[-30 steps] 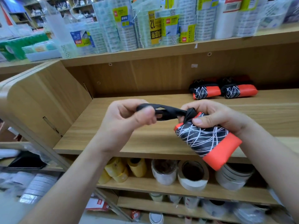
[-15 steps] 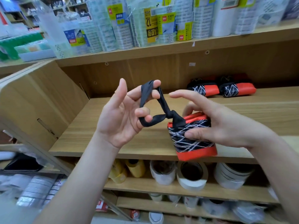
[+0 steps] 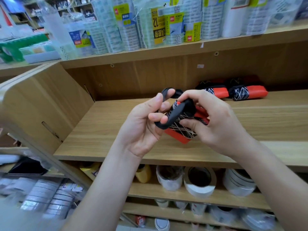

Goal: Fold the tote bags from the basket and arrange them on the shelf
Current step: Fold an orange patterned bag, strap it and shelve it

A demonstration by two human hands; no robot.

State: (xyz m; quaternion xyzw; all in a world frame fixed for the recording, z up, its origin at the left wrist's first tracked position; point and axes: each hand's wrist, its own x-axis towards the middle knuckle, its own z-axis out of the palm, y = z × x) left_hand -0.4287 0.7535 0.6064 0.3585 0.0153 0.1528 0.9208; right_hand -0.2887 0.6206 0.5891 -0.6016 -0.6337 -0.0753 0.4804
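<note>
Wrapping stage now: the black fabric strap loop (image 3: 177, 111) lies slanted across the front of the rolled-up black tote bag with white scribble lines and orange-red trim (image 3: 182, 131). Half a second ago that loop was held up wide open, off to the left of the roll. A second ago it was just a flat band pulled sideways between the hands.

The left hand (image 3: 143, 130) has its fingers curled and hooked into the strap, one fingertip through the top end of the loop and another tucked under the lower end. Before, those fingers were spread to keep the loop open.

The right hand (image 3: 218, 125) pinches the roll, with the thumb on the patterned front and the other fingers curled over the top and back. Its forefinger stuck straight out half a second ago and is bent down onto the roll now. The hands have also come much closer together and are almost touching.

The roll is held in both hands above the light wooden shelf board (image 3: 106, 130), tilted with one orange end pointing down and left.

At the back right of the same board, the two finished black-and-orange rolls (image 3: 231, 92) sit side by side where they were. White tape rolls (image 3: 200, 182) stand on the shelf below.
</note>
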